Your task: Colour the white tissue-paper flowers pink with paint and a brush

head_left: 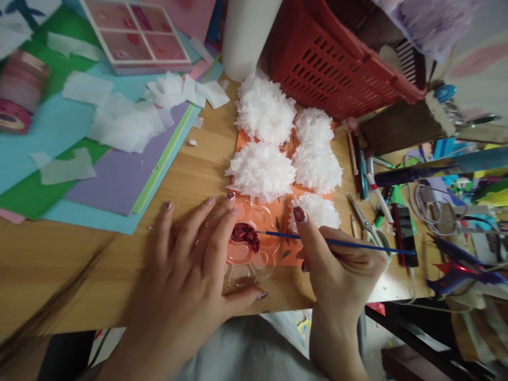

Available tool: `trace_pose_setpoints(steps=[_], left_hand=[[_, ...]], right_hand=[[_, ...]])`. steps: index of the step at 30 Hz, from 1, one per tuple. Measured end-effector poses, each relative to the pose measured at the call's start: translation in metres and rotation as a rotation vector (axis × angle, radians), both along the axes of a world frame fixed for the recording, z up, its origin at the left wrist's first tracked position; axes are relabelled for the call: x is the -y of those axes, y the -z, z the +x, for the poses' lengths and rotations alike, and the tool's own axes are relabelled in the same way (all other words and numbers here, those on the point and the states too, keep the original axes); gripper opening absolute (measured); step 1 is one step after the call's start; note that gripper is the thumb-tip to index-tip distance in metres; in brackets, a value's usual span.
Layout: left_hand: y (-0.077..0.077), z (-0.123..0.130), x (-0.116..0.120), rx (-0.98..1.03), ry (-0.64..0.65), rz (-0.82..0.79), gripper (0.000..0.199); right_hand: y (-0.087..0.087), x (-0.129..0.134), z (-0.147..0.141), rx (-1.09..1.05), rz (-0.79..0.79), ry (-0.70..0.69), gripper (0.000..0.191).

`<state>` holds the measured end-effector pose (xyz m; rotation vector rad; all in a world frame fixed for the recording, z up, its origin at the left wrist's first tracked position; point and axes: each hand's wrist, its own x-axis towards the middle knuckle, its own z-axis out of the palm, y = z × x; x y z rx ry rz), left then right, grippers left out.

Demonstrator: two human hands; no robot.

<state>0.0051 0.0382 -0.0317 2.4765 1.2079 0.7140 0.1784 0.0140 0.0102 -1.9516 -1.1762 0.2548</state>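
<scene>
My right hand (341, 264) pinches a thin blue paintbrush (363, 245), its tip pointing left at a patch of dark red paint (245, 235). The paint lies in the middle of a clear plastic palette (264, 270) with round wells. Beside it my left hand (194, 259) is spread out, fingers stretched, with the thumb and index finger around the palette's left edge. Under part of the palette lies an orange sheet (291, 254) with dark leaf marks. Several fluffy white tissue-paper clumps (262, 172) sit on the sheet, one partly behind my right thumb.
Coloured paper sheets (115, 182) with white tissue scraps (129, 124) cover the left side. A divided box (138, 34), a white cylinder (248, 37) and a red basket (317, 63) stand at the back. Scissors (367, 225), markers (379, 196) and cables lie right.
</scene>
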Motion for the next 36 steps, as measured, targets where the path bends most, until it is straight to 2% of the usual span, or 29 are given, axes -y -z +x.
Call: trace_pose_setpoints(steps=[3,6,7,10,12,16,20,26,30,33,36], left_hand=[[0.0,0.001,-0.001,0.002,0.003,0.012,0.075],[0.001,0.002,-0.002,0.004,0.002,0.041,0.079],[0.002,0.002,-0.002,0.002,0.002,0.05,0.081],[0.003,0.002,-0.002,-0.005,0.002,0.062,0.084],[0.003,0.001,-0.002,-0.009,0.005,0.055,0.083],[0.002,0.001,-0.003,-0.007,0.007,0.043,0.082],[0.002,0.002,-0.003,-0.003,0.001,0.06,0.082],[0.001,0.002,-0.003,-0.005,0.003,0.069,0.082],[0.001,0.001,-0.003,-0.013,0.004,0.063,0.081],[0.002,0.002,-0.003,-0.01,0.007,0.061,0.08],[0.002,0.002,-0.003,-0.002,0.0,0.067,0.08]], right_hand=[[-0.002,0.003,0.003,0.047,-0.002,-0.068,0.041],[-0.005,0.007,0.006,0.021,-0.062,-0.277,0.01],[-0.006,0.008,0.007,0.017,-0.102,-0.36,0.008],[-0.005,0.011,0.01,0.073,-0.188,-0.551,0.016],[-0.003,0.012,0.011,0.086,-0.163,-0.596,0.019],[0.002,0.007,0.006,0.119,-0.103,-0.599,0.013],[0.001,0.003,0.0,0.198,-0.078,-0.508,0.01],[0.003,0.004,-0.003,0.098,-0.054,-0.471,0.009],[0.006,0.002,-0.006,0.078,-0.138,-0.454,0.013],[0.005,0.001,-0.007,0.096,-0.118,-0.409,0.012],[0.005,0.001,-0.008,0.105,-0.117,-0.421,0.011]])
